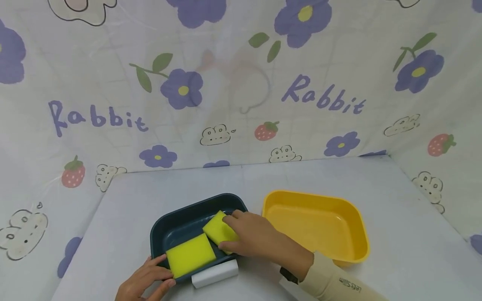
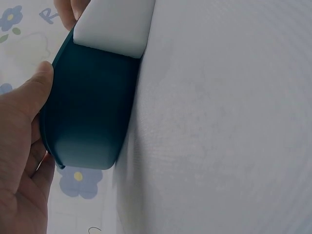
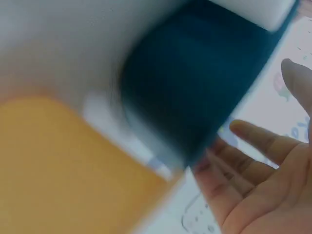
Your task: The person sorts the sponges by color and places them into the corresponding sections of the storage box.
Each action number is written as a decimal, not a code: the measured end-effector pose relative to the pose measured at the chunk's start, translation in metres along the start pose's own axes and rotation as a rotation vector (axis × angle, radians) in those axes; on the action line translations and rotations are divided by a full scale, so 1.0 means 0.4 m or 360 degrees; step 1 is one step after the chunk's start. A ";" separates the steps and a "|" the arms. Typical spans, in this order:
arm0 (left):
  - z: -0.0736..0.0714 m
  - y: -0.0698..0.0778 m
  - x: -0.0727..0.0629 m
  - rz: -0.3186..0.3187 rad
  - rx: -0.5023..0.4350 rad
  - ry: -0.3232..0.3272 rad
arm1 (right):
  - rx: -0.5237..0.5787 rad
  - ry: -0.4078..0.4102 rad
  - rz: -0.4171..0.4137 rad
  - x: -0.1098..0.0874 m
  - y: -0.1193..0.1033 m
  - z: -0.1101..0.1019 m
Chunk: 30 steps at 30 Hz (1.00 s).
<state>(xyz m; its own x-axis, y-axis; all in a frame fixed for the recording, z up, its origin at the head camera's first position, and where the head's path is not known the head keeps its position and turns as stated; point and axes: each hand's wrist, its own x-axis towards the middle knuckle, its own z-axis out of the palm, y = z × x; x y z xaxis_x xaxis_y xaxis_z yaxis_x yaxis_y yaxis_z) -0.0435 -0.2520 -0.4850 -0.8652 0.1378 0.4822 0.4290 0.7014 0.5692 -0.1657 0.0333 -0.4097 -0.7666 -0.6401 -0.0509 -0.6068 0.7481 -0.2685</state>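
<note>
We find the left hand [image 1: 144, 280] clamped on the dark tray [image 1: 169, 232] at its near left corner. The tray carries two yellow sponges: the left sponge [image 1: 191, 255] by that corner, the right sponge [image 1: 215, 229] nearer the right edge, beneath the right hand [image 1: 250, 234], whose thumb and fingers stand apart; contact we cannot tell.

Glossy dark plastic tray [image 1: 170, 233], matt sponges [image 1: 191, 256]
</note>
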 end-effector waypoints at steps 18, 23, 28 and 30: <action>-0.013 -0.006 0.002 0.0048 0.0010 0.0035 | 0.0034 0.0187 0.0002 -0.292 0.146 -0.107; -0.009 -0.005 0.001 0.0052 -0.0010 0.0027 | 0.0217 0.0173 0.0069 -0.385 0.176 -0.107; -0.005 -0.003 0.003 0.0064 -0.0004 0.0006 | 0.0552 -0.0237 0.0286 -0.472 0.201 -0.100; -0.006 -0.003 0.006 0.0075 0.0006 0.0002 | 0.0664 -0.0343 0.0296 -0.500 0.212 -0.084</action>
<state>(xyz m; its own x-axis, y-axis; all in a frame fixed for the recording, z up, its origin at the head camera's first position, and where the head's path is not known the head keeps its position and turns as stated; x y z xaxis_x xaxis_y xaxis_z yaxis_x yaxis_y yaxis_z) -0.0453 -0.2542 -0.4831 -0.8438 0.1696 0.5092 0.4680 0.6969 0.5434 -0.0710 0.2306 -0.3901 -0.7665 -0.5569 -0.3199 -0.2947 0.7475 -0.5953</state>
